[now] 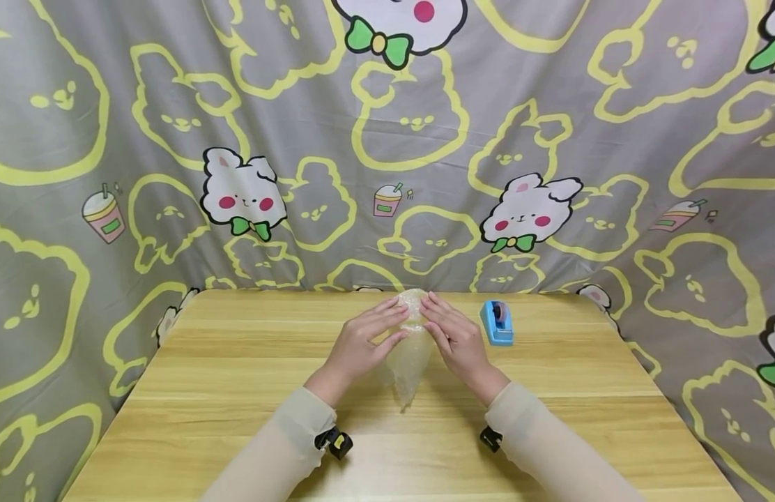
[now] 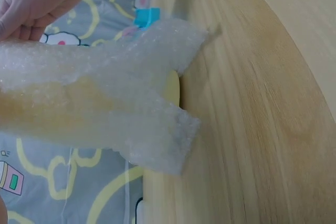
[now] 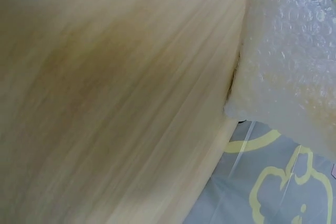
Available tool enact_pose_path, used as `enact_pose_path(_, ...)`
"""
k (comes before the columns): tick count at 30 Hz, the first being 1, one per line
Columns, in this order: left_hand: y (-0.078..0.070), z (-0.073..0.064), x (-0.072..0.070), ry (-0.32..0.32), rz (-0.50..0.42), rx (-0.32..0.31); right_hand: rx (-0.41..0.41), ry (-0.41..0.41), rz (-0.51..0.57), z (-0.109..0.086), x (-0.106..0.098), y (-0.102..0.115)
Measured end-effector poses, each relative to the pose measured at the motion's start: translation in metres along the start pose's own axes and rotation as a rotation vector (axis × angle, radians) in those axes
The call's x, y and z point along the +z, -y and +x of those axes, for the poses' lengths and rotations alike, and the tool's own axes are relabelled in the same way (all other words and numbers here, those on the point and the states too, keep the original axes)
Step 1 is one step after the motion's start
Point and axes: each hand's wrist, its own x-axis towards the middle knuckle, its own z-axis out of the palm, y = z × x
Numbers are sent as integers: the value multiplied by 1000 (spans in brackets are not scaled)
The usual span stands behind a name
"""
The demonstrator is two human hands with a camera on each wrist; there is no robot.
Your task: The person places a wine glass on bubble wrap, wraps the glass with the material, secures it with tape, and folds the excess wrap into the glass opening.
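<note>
A tall, yellowish object wrapped in clear bubble wrap (image 1: 408, 366) stands upright on the table in the middle of the head view. Its kind is hidden by the wrap. My left hand (image 1: 366, 340) holds the upper part from the left, thumb nearest me and fingers on the upper side. From the right, my right hand (image 1: 456, 339) holds the same upper part, fingertips close to the left hand's. Loose flaps of the wrap (image 2: 168, 145) spread at the base in the left wrist view, with a yellow edge (image 2: 172, 88) showing between them. The right wrist view shows the wrap's bubbled side (image 3: 299, 51).
A blue tape dispenser (image 1: 498, 331) with a roll in it stands on the wooden table (image 1: 249, 390), to the right of my right hand. Behind the table's back edge hangs a grey patterned curtain (image 1: 325, 125), which also runs along both sides.
</note>
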Motion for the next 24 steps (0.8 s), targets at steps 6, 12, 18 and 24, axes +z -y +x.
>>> enact_pose_path(6, 1, -1, -1, -1, 24, 10, -25, 36, -2, -2, -3, 2)
enact_pose_path(12, 0, 0, -1, 6, 12, 12, -66, 38, 26, -2, -5, 2)
enact_pose_path(18, 0, -1, -2, -4, 19, 37, -86, 59, 24, -1, -8, 3)
enact_pose_path(24, 3, -5, -2, -43, 4, 70, -112, 68, 35, -3, -8, 3)
